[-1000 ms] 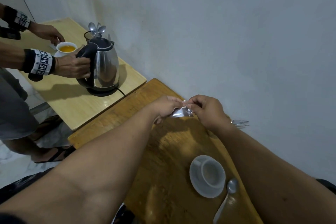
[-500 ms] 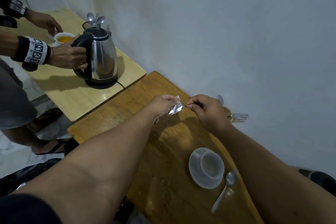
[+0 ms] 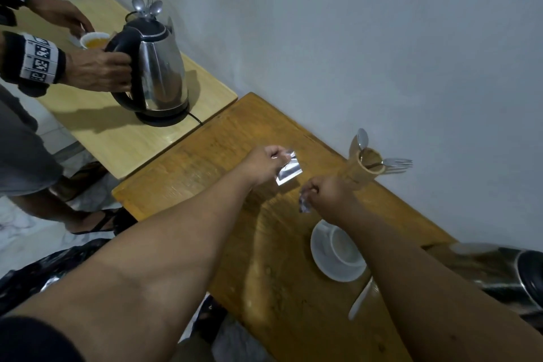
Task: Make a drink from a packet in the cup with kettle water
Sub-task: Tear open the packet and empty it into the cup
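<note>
My left hand (image 3: 266, 166) pinches a silver drink packet (image 3: 289, 171) above the brown table (image 3: 205, 161). To its right and lower, my right hand (image 3: 329, 194) holds the torn-off silver strip (image 3: 305, 205). A white cup (image 3: 342, 248) stands on a white saucer (image 3: 324, 261) just below my right hand, partly hidden by my forearm. A steel spoon (image 3: 361, 300) lies beside the saucer. A steel kettle (image 3: 499, 276) shows at the right edge, half hidden by my right arm.
A wooden holder (image 3: 365, 169) with a spoon and fork stands by the wall. On the paler table (image 3: 117, 132) at left, another person's hand (image 3: 98, 70) grips a second kettle (image 3: 160, 67) on its base, next to a cup of orange drink (image 3: 94, 40).
My hands have pulled apart: the strip came off the packet and my right hand dropped toward the cup. The view tilted down, bringing the holder and the right-hand kettle into sight.
</note>
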